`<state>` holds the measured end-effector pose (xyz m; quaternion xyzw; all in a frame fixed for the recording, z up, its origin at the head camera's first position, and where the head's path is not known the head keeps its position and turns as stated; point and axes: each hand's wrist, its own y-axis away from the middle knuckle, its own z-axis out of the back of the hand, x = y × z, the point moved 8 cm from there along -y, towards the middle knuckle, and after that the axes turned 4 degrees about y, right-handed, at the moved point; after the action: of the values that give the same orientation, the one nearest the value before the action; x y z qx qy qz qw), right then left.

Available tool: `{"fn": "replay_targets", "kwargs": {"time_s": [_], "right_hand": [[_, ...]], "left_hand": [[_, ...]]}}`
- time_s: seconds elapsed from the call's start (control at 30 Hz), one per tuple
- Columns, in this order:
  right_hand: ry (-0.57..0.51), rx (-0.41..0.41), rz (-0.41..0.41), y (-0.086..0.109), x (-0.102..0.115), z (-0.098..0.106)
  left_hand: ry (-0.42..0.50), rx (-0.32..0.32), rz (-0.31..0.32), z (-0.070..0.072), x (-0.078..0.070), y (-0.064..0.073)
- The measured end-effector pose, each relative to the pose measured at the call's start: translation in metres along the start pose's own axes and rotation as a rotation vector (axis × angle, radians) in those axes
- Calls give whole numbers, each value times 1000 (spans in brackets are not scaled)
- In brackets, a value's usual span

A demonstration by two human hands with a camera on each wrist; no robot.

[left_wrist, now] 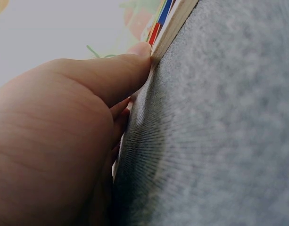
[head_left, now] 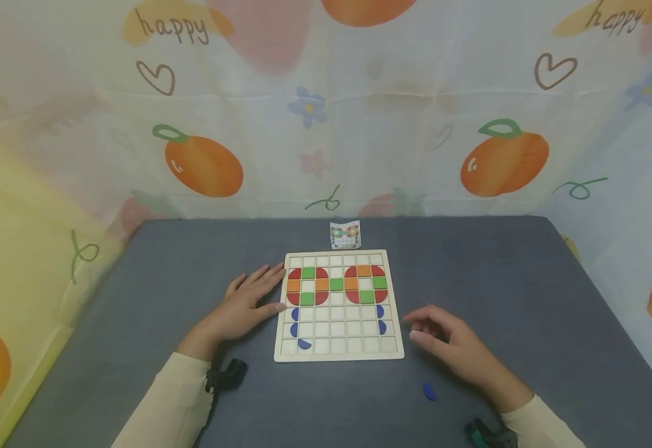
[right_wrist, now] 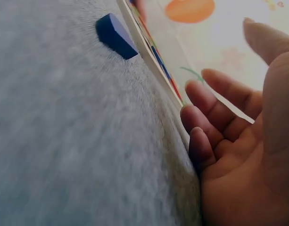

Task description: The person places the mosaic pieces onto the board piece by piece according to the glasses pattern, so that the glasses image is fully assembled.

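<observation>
A wooden grid board (head_left: pixel 337 361) lies on the grey table, with red, orange and green pieces forming two rings joined by a green square (head_left: pixel 336 284). Below them sit blue half-round pieces (head_left: pixel 382 327) along both sides, and one blue piece (head_left: pixel 304 343) lies turned differently near the bottom left. My left hand (head_left: pixel 247 303) rests flat on the table, its thumb and fingertips touching the board's left edge. To the right of the board my right hand (head_left: pixel 451 345) hovers with loosely bent fingers, holding nothing. A loose blue piece (head_left: pixel 429 391) lies on the table near it.
Behind the board stands a small pattern card (head_left: pixel 345 235) showing a similar design. The grey table (head_left: pixel 191 249) ends at a fruit-printed cloth (head_left: pixel 359 155) at the back and sides. Each wrist carries a dark camera mount (head_left: pixel 228 376).
</observation>
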<state>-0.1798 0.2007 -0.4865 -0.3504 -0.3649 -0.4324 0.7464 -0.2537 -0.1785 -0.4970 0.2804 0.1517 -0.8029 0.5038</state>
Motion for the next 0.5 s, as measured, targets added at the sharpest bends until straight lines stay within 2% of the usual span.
{"fn": "replay_targets", "kwargs": {"time_s": [0.3, 0.4, 0.5], "right_hand": [[-81, 14, 44, 22, 4, 14], [-51, 30, 48, 29, 2, 16], [28, 67, 70, 33, 2, 16]], "left_hand": [[13, -12, -19, -1, -1, -1], [22, -15, -16, -2, 1, -1], [22, -10, 0, -3, 5, -1]]}}
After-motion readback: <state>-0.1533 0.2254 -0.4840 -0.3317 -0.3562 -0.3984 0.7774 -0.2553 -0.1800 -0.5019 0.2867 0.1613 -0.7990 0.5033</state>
